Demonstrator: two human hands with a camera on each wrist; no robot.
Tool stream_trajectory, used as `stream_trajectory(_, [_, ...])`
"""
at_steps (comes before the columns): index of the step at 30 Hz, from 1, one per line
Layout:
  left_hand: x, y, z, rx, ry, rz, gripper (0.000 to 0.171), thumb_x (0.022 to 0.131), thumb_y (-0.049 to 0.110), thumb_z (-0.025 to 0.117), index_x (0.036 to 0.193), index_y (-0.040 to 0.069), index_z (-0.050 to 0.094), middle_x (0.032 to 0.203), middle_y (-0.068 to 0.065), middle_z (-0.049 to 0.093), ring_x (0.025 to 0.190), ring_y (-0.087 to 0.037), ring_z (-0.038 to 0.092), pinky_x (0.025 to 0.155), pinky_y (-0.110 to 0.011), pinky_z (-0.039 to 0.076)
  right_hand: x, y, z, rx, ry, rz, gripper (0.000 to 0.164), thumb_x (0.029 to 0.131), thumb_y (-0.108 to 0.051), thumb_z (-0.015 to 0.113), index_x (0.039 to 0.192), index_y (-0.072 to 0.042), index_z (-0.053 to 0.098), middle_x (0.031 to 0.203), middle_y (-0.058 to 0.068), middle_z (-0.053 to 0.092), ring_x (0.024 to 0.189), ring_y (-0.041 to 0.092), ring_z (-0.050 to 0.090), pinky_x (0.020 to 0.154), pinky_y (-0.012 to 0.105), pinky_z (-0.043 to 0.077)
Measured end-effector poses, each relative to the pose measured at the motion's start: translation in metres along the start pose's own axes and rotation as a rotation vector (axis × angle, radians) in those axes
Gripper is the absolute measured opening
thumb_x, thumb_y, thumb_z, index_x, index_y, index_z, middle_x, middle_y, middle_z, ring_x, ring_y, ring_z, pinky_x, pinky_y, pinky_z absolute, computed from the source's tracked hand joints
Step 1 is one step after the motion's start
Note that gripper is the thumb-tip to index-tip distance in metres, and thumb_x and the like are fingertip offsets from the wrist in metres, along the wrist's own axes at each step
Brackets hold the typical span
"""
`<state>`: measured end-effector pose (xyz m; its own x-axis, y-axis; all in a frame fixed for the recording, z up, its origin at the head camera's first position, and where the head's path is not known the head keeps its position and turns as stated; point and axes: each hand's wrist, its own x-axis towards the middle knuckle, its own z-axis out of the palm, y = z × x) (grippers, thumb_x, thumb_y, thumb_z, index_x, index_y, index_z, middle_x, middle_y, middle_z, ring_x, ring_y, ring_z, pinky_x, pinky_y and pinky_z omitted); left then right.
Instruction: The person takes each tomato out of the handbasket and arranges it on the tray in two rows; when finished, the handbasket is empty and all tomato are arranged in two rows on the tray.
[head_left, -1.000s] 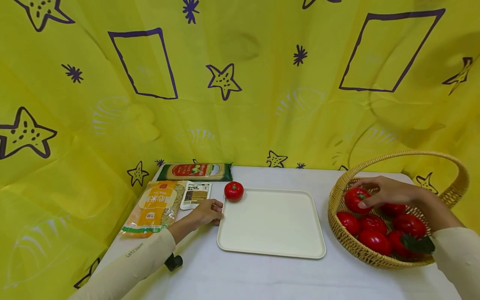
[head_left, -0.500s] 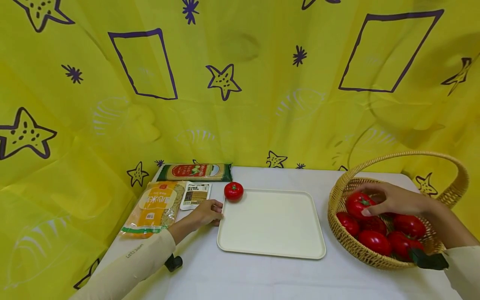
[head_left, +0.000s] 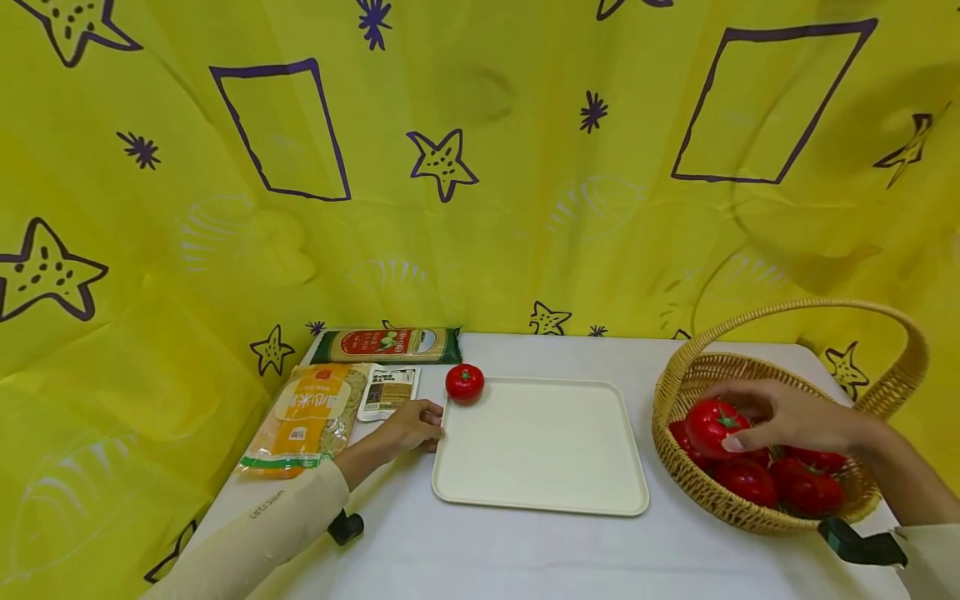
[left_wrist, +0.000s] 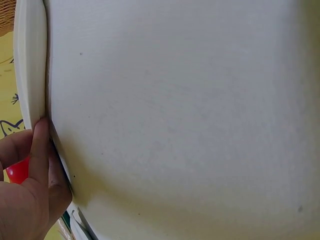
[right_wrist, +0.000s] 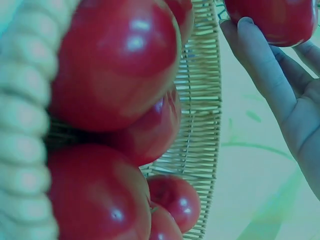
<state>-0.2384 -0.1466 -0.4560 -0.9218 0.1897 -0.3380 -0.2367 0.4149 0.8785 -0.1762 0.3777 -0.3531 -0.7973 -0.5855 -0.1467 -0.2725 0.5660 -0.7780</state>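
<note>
"Which way does the held tomato point(head_left: 708, 427) lie from our right hand point(head_left: 795, 417)?"

"At nine o'clock, in the head view. Our fingers grip it over the basket point(head_left: 693, 490), thumb at about four o'clock on its skin. The tray point(head_left: 540, 450) lies farther out at nine o'clock, beyond the basket's rim."

"So which hand is nearer?"

"Our right. Our left hand point(head_left: 405, 429) is well apart, pinching the tray's edge at nine o'clock; the corner tomato point(head_left: 464, 384) sits at ten from the tray's middle."

"And which way does the held one point?"

"Its green stalk point(head_left: 727, 422) faces up, leaning slightly toward two o'clock. It looks round, so we find no clear long axis; the tray's runs nine to three."
</note>
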Motion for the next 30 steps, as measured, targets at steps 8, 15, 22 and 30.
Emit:
stream_trajectory(8, [0.002,-0.002,0.000,0.003,0.018,-0.003,0.035,0.087,-0.008,0.067,0.121,-0.009,0.057,0.095,-0.010,0.057,0.074,-0.016,0.058,0.064,-0.028,0.062,-0.001,-0.006,0.011,0.014,-0.011,-0.015,0.049,0.091,-0.014,0.066,0.139,-0.012,0.053,0.124,-0.004,0.065,0.108,0.006,0.060,0.078,0.027,0.058])
stream_trajectory(15, [0.001,-0.002,0.001,0.005,0.031,-0.001,0.035,0.087,-0.009,0.066,0.120,-0.009,0.057,0.093,-0.010,0.056,0.074,-0.017,0.058,0.064,-0.027,0.062,0.004,-0.014,0.024,0.092,-0.053,-0.012,0.050,0.091,-0.012,0.066,0.140,-0.009,0.052,0.124,0.001,0.064,0.107,0.010,0.060,0.078,0.028,0.058])
stream_trajectory(22, [-0.001,-0.001,0.002,0.003,0.034,0.003,0.035,0.087,-0.008,0.066,0.121,-0.009,0.057,0.094,-0.010,0.057,0.074,-0.016,0.058,0.064,-0.027,0.062,0.017,-0.024,0.040,0.146,-0.116,-0.056,0.046,0.092,-0.009,0.066,0.137,-0.008,0.054,0.124,0.004,0.065,0.107,0.016,0.062,0.082,0.032,0.061])
stream_trajectory(30, [-0.001,-0.001,0.000,0.000,0.008,0.020,0.038,0.087,-0.008,0.066,0.124,-0.011,0.056,0.095,-0.010,0.056,0.075,-0.016,0.058,0.066,-0.029,0.062,0.032,-0.031,0.057,0.194,-0.133,-0.120,0.043,0.093,-0.004,0.064,0.134,-0.005,0.054,0.122,0.009,0.066,0.107,0.018,0.065,0.083,0.034,0.062])
